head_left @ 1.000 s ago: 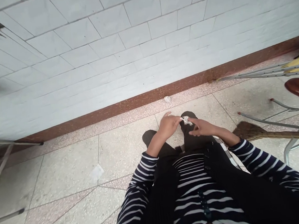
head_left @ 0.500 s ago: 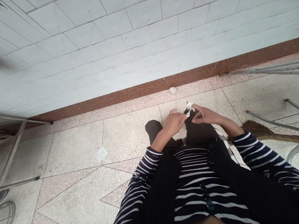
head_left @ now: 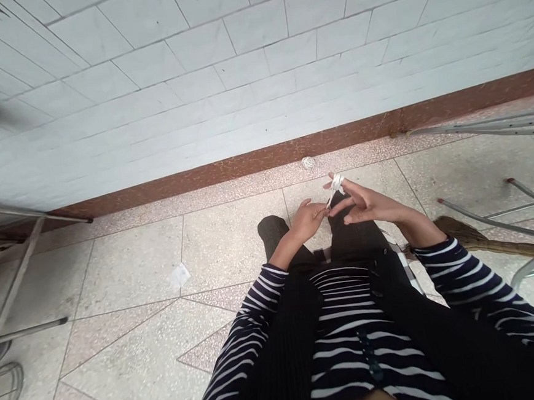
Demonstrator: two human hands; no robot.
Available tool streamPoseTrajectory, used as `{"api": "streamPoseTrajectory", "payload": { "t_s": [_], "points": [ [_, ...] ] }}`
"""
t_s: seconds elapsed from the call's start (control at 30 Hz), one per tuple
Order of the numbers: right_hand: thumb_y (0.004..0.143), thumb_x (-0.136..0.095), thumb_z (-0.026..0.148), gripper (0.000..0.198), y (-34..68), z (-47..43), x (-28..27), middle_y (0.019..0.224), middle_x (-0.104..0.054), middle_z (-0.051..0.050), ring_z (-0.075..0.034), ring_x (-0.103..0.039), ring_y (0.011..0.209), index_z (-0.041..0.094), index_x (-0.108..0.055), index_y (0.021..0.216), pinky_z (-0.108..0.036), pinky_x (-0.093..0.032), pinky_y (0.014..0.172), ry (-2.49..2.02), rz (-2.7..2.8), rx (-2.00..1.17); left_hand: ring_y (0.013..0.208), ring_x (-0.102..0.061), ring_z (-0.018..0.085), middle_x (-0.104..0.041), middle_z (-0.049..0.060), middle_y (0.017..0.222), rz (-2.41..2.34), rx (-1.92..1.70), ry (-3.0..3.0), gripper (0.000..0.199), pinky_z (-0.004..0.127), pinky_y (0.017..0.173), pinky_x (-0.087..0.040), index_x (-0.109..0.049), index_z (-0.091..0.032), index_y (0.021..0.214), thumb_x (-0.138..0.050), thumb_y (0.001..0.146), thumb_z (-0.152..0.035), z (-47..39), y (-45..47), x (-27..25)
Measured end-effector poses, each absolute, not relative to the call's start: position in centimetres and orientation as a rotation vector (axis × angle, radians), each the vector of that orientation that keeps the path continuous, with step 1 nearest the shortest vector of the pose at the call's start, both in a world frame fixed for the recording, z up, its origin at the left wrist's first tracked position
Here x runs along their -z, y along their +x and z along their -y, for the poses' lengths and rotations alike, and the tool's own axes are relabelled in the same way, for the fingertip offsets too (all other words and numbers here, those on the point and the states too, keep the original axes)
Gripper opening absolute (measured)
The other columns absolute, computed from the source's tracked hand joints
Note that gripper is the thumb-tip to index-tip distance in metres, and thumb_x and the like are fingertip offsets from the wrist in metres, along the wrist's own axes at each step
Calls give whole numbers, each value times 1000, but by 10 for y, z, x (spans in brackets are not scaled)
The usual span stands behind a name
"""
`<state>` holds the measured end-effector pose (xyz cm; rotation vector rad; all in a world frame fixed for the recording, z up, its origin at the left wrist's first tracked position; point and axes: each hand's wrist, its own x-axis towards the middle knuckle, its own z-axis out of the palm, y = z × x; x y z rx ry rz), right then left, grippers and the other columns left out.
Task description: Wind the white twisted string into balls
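Observation:
White yarn (head_left: 337, 183) is looped round the outer fingers of my right hand (head_left: 372, 207). That hand is open, its thumb and other fingers stretched apart toward the left. My left hand (head_left: 308, 221) is closed, pinching the yarn between thumb and fingers just left of the right fingertips. A short stretch of yarn runs from this pinch up to the loops. Beyond the hands, a small ball of white yarn (head_left: 308, 163) lies on the floor near the wall.
Both hands are above my dark-trousered knees (head_left: 353, 236). A tiled wall (head_left: 257, 71) with a brown skirting faces me. To the right are a broom (head_left: 496, 242) and metal chair legs (head_left: 489, 207). A metal frame (head_left: 19, 287) stands left, and a white scrap (head_left: 179, 276) lies on the floor.
My right hand has turned and spread its fingers, with the yarn loops now higher on them. My left hand has shifted slightly left and still pinches the yarn.

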<state>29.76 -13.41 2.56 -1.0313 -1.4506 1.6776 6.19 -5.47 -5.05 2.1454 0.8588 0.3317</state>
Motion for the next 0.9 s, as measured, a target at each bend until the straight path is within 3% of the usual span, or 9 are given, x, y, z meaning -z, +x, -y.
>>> {"api": "streamPoseTrajectory", "payload": {
  "t_s": [0.1,0.23,0.33,0.4,0.53,0.63,0.77,0.83,0.9],
  "points": [
    [86,-89,36,113,296,125,3,189,-20,-11,-34,-68,140,44,-30,181,-30,-70,79,-1321,1597,-1496,105,-77,21,-83,5,105,-887,-367,2320,27,57,138,-35,-82,-22,112,-55,112,-26,65,53,43],
    [77,-87,27,109,290,129,43,184,-33,-17,-46,-57,152,30,-45,177,-52,-71,97,-1602,1799,-1319,101,-73,21,-78,5,96,-897,-427,2529,28,60,142,-29,-82,-21,111,-54,112,-24,58,45,24],
    [79,-88,33,105,290,137,50,187,-27,-12,-46,-37,168,33,-48,176,-61,-62,114,-1528,1836,-1462,105,-73,20,-77,3,94,-793,-449,2593,29,59,145,-23,-81,-24,103,-54,112,-22,44,44,17],
    [84,-89,42,100,293,144,42,190,-22,-6,-42,-32,171,40,-48,175,-60,-57,122,-1371,1778,-1645,108,-74,19,-79,2,99,-765,-469,2571,29,58,145,-23,-80,-24,103,-53,114,-24,35,45,20],
    [92,-89,42,90,297,156,12,188,-25,-4,-31,-46,159,45,-50,173,-44,-63,112,-854,1578,-1970,116,-77,19,-84,5,117,-871,-481,2356,29,57,143,-27,-80,-21,113,-52,115,-25,32,53,37],
    [91,-91,40,96,300,157,-11,184,-34,-7,-28,-53,148,46,-45,175,-34,-65,97,-666,1456,-1945,120,-77,20,-85,5,123,-926,-431,2196,29,56,141,-32,-81,-22,114,-52,115,-28,43,61,53],
    [88,-90,41,113,316,138,-16,177,-42,-10,-29,-63,134,44,-28,182,-36,-67,91,-1218,1547,-1530,110,-78,21,-85,4,106,-832,-239,2228,29,54,138,-36,-79,-19,94,-59,112,-30,66,64,60],
    [84,-89,37,111,323,129,-1,180,-37,-10,-34,-65,131,41,-34,181,-45,-68,93,-1526,1701,-1255,104,-78,20,-82,4,98,-741,-217,2331,30,54,138,-37,-78,-19,93,-58,113,-29,73,58,53],
    [78,-87,28,107,322,128,21,178,-41,-12,-41,-61,140,34,-46,176,-58,-64,108,-1682,1866,-1149,101,-76,19,-80,4,97,-698,-291,2442,29,56,139,-36,-79,-20,102,-54,115,-27,74,50,42]
  ]
}}
